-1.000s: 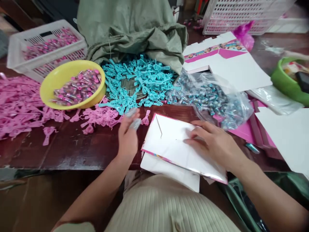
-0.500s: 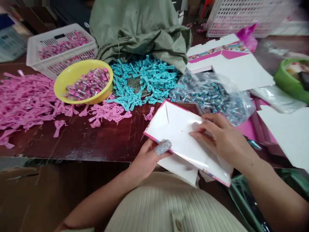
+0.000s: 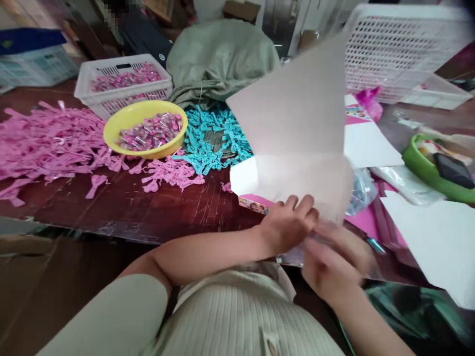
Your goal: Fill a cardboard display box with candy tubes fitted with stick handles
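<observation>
A large cardboard box piece (image 3: 293, 104), whitish inside with a pink printed edge, stands opened up in front of me. My left hand (image 3: 289, 222) has its fingers curled over the near edge of this card. Close beside it on the right, my right hand (image 3: 334, 267) is smeared by motion at the card's lower right corner, and its fingers cannot be made out clearly. Left of the card lie turquoise plastic pieces (image 3: 208, 133) and a small pile of pink plastic pieces (image 3: 172, 173).
A yellow bowl (image 3: 115, 141) and a white basket (image 3: 91, 101) hold small pink-capped items. A large pink pile (image 3: 48, 143) covers the left. On the right are a green bowl (image 3: 415, 163), white card sheets (image 3: 434, 237) and a clear bag (image 3: 361, 190).
The folded box has been opened into a tall upright sheet. My left hand moved right and over the card's near edge; my right hand moved down toward me. The view has shifted.
</observation>
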`<action>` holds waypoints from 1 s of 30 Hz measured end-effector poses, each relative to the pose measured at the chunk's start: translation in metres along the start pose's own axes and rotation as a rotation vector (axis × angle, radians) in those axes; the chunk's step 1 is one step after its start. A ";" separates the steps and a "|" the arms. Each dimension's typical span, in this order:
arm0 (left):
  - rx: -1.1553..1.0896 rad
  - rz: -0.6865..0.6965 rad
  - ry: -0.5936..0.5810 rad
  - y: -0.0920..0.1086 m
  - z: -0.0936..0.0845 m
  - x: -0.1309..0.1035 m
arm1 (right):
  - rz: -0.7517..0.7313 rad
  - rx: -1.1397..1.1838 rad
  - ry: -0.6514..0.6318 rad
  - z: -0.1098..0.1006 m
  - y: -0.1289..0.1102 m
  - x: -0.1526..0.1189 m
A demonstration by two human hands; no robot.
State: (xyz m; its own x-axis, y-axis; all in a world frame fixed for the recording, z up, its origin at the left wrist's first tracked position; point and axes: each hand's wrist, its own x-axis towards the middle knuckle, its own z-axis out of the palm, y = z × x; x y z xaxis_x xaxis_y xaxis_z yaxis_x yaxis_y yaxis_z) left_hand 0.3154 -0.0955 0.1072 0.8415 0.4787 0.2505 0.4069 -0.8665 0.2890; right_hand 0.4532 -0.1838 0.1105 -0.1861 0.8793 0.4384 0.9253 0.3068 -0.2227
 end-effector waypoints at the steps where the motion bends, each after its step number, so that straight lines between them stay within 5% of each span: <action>1: 0.100 0.012 -0.026 -0.011 0.022 -0.004 | -0.001 -0.003 -0.009 0.011 0.006 0.004; 4: 0.146 0.017 -0.044 -0.055 0.061 -0.031 | 0.030 -0.017 -0.047 0.046 0.022 0.006; 8: 0.183 -0.018 0.029 -0.111 0.065 -0.057 | 0.127 -0.030 -0.071 0.099 0.034 -0.008; 13: 0.216 0.034 0.028 -0.128 0.073 -0.030 | 0.337 -0.229 -0.099 0.139 0.044 -0.005; 16: 0.263 0.022 -0.019 -0.121 0.077 -0.005 | 0.389 -0.327 -0.237 0.130 0.050 0.010; 18: 0.272 0.018 -0.016 -0.115 0.064 0.011 | 0.335 -0.340 -0.253 0.106 0.054 0.023; 22: 0.327 -0.010 0.201 -0.101 -0.002 0.037 | 0.185 -0.419 -0.052 0.037 0.059 0.065; 25: 0.392 -0.072 0.405 -0.091 -0.052 0.042 | 0.126 -0.458 0.074 0.006 0.055 0.098; 27: 0.450 -0.102 0.443 -0.087 -0.066 0.030 | 0.095 -0.430 0.060 0.007 0.048 0.107; 30: 0.544 -0.144 0.318 -0.084 -0.049 -0.008 | 0.025 -0.327 -0.089 0.040 0.033 0.091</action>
State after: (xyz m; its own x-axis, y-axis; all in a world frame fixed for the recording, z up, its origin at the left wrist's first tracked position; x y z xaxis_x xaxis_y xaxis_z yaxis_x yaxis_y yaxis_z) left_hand 0.2571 -0.0189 0.1267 0.6522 0.5419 0.5301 0.7004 -0.6982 -0.1480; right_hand 0.4540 -0.0788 0.1084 -0.1771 0.9178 0.3553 0.9842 0.1645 0.0654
